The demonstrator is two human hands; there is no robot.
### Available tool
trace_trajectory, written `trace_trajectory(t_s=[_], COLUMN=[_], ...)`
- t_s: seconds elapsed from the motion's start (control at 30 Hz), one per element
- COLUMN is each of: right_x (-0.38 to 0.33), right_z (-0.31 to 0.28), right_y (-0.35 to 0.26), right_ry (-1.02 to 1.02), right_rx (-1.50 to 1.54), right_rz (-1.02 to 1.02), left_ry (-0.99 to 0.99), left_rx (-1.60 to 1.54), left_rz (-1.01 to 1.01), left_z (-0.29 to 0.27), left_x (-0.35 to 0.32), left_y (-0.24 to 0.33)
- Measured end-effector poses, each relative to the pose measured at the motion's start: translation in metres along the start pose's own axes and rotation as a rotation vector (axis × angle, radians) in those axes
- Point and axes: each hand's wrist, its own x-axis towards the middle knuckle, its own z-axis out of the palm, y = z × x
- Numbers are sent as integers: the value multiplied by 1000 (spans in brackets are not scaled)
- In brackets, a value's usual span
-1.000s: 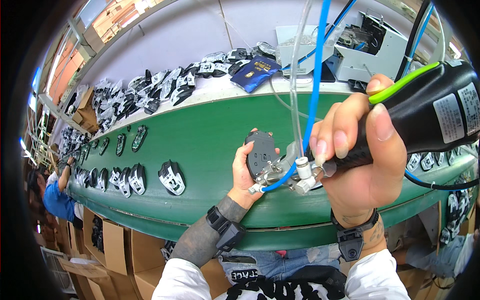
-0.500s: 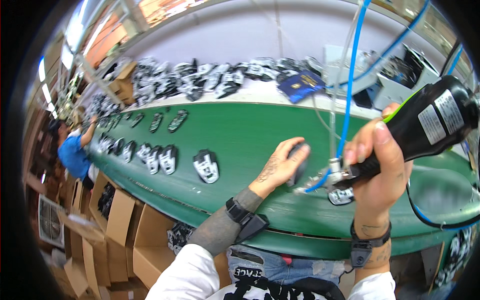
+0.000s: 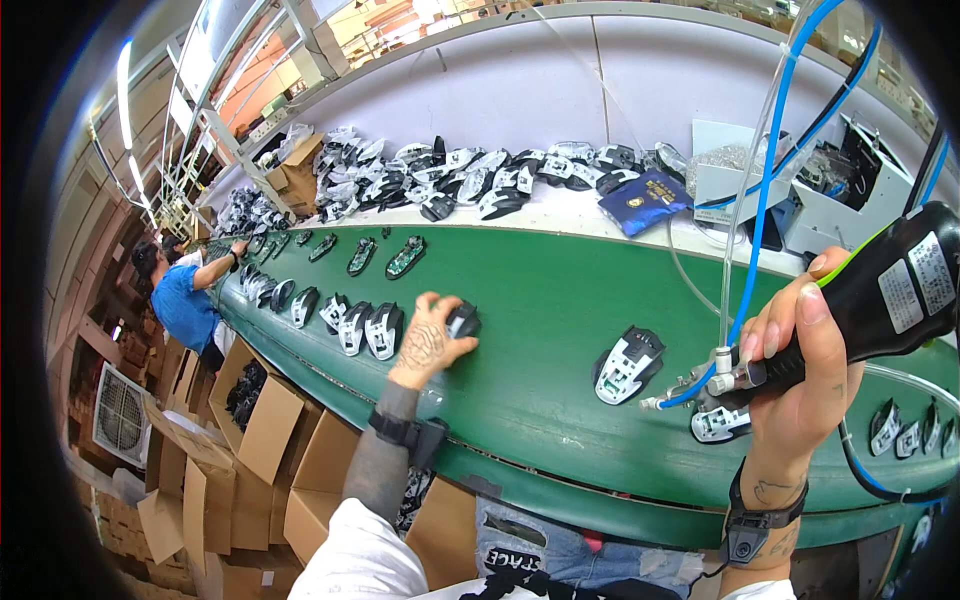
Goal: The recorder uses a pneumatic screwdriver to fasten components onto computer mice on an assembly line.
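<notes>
My left hand (image 3: 428, 342) has its fingers closed around a computer mouse part (image 3: 463, 320) on the green belt; only its dark end shows. My right hand (image 3: 800, 350) grips a black electric screwdriver (image 3: 875, 290), held at a slant with its tip to the left, and blue and clear tubes join near that tip. Beside the tip lies a white-and-black mouse part (image 3: 628, 366). Another mouse part (image 3: 718, 424) sits beneath the tool, partly covered by it. Left of my left hand, several mouse parts (image 3: 383, 331) stand in a row.
Green circuit boards (image 3: 406, 257) lie along the belt's far side. Piled mouse shells (image 3: 420, 180) and a blue packet (image 3: 645, 200) rest on the white shelf. Open cardboard boxes (image 3: 250, 420) stand at lower left. A co-worker in a blue shirt (image 3: 187, 307) reaches over the belt's far end.
My left hand has let go of one mouse part near the screwdriver tip and moved left onto another. My right hand still holds the screwdriver. The view has shifted.
</notes>
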Motion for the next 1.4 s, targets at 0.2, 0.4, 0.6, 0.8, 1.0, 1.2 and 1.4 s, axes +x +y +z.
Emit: trace_trajectory(t_s=[0.2, 0.4, 0.6, 0.8, 1.0, 1.2, 1.4], right_x=[1, 3, 6, 4, 6, 7, 7], right_z=[-2, -1, -12, -11, -11, -11, -12], right_y=[2, 4, 2, 4, 3, -3, -2], right_ry=[20, 59, 58, 27, 5, 80, 34], right_rx=[17, -196, -270, -258, -257, -229, -278], right_rz=[-21, -9, -56, -75, -95, -41, -64], left_ry=[209, -104, -229, -342, -240, -95, -191], left_rx=[89, 69, 4, 161, 22, 107, -7], left_rz=[-54, -141, -214, -269, -294, -244, -357], left_z=[-14, -21, -17, -19, -15, -6, -6], left_x=[95, 132, 152, 161, 148, 147, 148], left_y=[-126, -181, -173, -152, -158, -147, -172])
